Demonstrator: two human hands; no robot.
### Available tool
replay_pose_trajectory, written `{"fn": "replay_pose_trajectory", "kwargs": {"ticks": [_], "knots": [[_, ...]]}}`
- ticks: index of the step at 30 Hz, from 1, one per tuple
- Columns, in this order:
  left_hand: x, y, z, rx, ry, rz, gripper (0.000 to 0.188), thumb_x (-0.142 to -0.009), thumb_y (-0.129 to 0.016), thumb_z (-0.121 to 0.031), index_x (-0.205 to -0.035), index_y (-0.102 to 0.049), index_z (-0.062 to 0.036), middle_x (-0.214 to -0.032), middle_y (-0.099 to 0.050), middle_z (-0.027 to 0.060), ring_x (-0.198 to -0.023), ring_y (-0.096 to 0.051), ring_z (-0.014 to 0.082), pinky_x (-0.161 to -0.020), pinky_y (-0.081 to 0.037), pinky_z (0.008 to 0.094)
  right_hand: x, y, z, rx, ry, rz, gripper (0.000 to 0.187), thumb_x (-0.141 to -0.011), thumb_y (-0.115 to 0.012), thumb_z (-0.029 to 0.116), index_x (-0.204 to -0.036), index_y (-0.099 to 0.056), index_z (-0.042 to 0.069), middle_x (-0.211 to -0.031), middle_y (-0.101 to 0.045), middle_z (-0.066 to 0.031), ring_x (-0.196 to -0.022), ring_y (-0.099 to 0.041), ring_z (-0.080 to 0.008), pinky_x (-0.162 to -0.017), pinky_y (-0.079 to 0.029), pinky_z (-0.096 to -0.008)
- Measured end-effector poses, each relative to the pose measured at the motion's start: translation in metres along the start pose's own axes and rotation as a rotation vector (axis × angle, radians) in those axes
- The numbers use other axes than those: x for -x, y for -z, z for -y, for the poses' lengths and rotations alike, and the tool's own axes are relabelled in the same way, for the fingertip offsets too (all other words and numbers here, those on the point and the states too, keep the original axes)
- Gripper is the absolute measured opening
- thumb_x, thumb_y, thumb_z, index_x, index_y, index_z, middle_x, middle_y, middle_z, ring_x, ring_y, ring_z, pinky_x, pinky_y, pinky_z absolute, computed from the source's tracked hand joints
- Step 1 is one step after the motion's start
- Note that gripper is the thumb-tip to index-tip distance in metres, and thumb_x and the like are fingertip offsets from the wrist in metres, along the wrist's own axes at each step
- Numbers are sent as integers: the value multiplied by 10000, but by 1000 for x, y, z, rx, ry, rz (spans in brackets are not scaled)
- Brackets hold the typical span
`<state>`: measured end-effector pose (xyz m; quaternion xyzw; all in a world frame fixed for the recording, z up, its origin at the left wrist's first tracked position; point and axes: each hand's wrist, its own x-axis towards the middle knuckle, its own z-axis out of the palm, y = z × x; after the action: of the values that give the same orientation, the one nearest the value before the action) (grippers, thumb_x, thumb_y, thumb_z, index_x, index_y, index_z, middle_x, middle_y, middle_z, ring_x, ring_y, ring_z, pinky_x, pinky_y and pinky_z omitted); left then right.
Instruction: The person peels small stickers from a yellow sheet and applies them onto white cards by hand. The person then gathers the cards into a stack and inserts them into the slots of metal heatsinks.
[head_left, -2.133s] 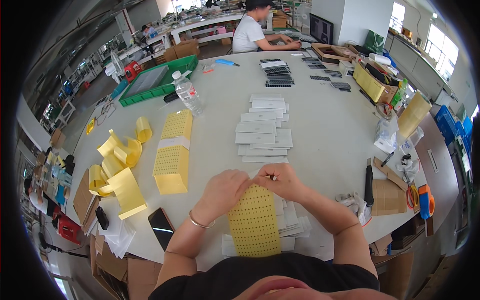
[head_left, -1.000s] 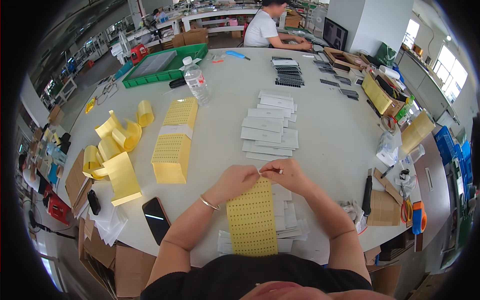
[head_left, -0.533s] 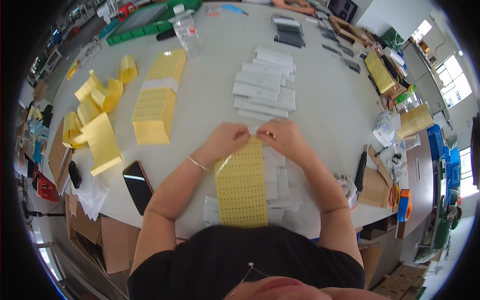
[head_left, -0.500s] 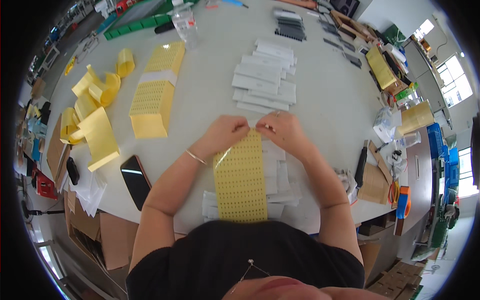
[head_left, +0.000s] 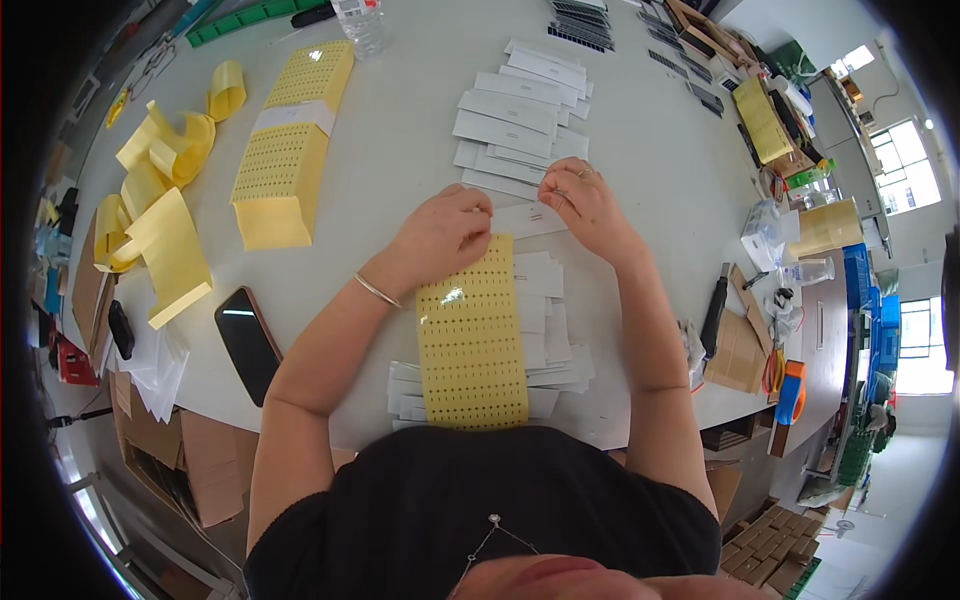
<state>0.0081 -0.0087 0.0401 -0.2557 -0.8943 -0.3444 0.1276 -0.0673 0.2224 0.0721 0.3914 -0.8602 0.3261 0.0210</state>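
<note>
While the right hand (head_left: 597,218) pinches one end of a white card (head_left: 528,219), the left hand (head_left: 440,235) curls at the other, its grip indeterminable; the card sits just beyond the yellow sheet (head_left: 472,335).

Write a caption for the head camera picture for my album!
A white slip shows between the left grip and right grip, just beyond a yellow sheet with rows of dark marks.

Paned windows (head_left: 901,168) glow beyond the right edge of the pale table (head_left: 400,120). A white wall (head_left: 775,33) rises past its far-right edge.
</note>
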Motion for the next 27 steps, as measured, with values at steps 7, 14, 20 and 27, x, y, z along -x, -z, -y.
{"fn": "replay_pose_trajectory", "kwargs": {"ticks": [7,14,20,27], "knots": [[2,-8,4,-5,-205,79,115,-806,-582,-112,-783,-629,-10,-938,-671,67,-918,-620,230,-770,-495,362,0,5,0,197,83,177,40,-862,-593,108,-846,-578,74,-967,-557,-30,-977,-508,-233,-864,-379,-358],[-1,-5,2,18,-140,186,117,-796,-585,-86,-847,-631,8,-1007,-663,101,-1012,-602,275,-868,-481,385,2,-19,-15,259,108,161,70,-840,-612,105,-899,-586,77,-972,-583,-35,-1008,-529,-255,-881,-395,-381],[1,-2,2,44,-99,195,123,-810,-571,-95,-836,-626,12,-1008,-661,111,-983,-611,286,-847,-492,379,2,-8,-10,116,-6,236,366,-804,-655,107,-1154,-550,111,-1089,-613,-64,-1083,-524,-285,-956,-387,-419],[-2,5,1,100,-95,28,164,-893,-536,-188,-870,-604,-41,-812,-626,101,-769,-602,290,-682,-491,382,4,0,2,252,-82,407,515,-758,-691,149,-1245,-526,120,-1151,-597,-73,-1151,-496,-278,-1044,-312,-414]]}}
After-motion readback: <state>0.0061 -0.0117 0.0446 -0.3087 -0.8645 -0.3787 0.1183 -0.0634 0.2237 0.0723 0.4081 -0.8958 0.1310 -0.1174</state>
